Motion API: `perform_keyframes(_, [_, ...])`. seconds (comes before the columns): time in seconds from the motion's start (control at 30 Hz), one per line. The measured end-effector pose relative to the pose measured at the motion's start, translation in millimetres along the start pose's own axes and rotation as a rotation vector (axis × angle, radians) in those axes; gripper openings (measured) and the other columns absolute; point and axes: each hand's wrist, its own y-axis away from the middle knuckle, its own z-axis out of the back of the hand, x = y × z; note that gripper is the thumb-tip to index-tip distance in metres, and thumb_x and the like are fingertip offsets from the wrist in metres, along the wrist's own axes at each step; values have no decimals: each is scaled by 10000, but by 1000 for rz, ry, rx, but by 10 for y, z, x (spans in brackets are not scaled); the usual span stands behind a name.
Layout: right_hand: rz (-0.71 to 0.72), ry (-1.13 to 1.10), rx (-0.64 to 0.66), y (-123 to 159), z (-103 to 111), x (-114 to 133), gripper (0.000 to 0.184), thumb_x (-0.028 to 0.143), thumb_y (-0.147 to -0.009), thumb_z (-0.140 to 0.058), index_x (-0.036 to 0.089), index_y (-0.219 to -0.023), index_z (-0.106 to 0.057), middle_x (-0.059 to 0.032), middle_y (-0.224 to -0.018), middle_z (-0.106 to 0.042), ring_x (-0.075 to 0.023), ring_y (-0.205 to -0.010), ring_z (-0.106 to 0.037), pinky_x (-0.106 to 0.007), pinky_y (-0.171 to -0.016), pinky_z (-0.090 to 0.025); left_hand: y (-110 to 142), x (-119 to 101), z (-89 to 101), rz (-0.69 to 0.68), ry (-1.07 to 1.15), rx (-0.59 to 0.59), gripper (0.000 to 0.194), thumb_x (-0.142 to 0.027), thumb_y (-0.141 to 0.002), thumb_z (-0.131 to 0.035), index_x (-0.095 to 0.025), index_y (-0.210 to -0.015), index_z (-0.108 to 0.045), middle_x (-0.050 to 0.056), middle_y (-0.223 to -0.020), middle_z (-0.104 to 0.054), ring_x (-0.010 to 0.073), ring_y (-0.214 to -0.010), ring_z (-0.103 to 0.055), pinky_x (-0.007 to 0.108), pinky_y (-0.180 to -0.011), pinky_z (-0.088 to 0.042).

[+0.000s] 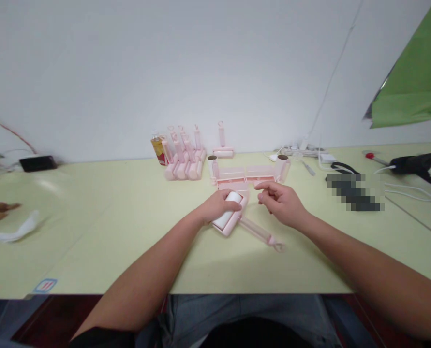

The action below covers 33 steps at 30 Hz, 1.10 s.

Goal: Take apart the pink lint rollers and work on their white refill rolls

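My left hand (217, 205) grips a pink lint roller (230, 224), with its thumb over the white roll (227, 211) that sits in the case. The roller's clear pink handle (257, 228) points down to the right and ends in a hanging loop. To the right of the roller, my right hand (279, 202) hovers with the index finger stretched out and the other fingers partly curled; nothing shows in it. Just beyond the hands lie two open pink cases (233, 184). A white roll with a brown core (213, 166) stands at their left, and another roll (281, 168) at their right.
Several assembled lint rollers (184, 162) stand at the back left beside a yellow can (159, 149). A single one (222, 145) stands near the wall. Cables, a power strip (305, 151) and a black tool (418, 166) are at the right. A black phone-like device (37, 163) sits far left.
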Motion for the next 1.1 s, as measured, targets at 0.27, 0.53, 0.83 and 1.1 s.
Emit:
perform_keyframes(0.27, [-318, -423, 405, 7, -265, -145, 337, 332, -751, -754, 170, -1004, -603, -10, -853, -622, -124, -666, -609, -259, -539, -566, 75, -4, 25, -110, -104, 275, 529, -362, -682, -783, -191, -1151, -608, 37, -998, -676, 195, -880, -618, 261, -728, -460])
perform_keyframes(0.53, [-446, -609, 452, -24, -274, -251, 293, 193, -697, -739, 179, -920, -550, 50, -748, -571, -82, -561, -575, -240, -497, -576, 34, 34, 38, -200, -214, 322, 482, -431, -762, -735, -166, -1145, -606, 41, -994, -666, 178, -874, -594, 248, -720, -435])
perform_keyframes(0.83, [-504, -611, 355, -36, -281, -223, 289, 277, -827, -676, 208, -1078, -550, 7, -792, -637, -109, -607, -634, -251, -552, -598, -30, 64, 82, -246, -191, 65, 399, -426, -853, -628, -160, -1151, -616, 54, -1019, -650, 182, -883, -579, 273, -766, -449])
perform_keyframes(1.1, [-420, -293, 603, 10, -190, -144, 320, 469, -894, -624, 185, -1032, -568, -13, -805, -637, -83, -509, -586, -173, -408, -463, -36, 58, 38, -211, 11, -172, 518, -425, -792, -694, -167, -1210, -528, 28, -961, -627, 151, -792, -560, 254, -701, -436])
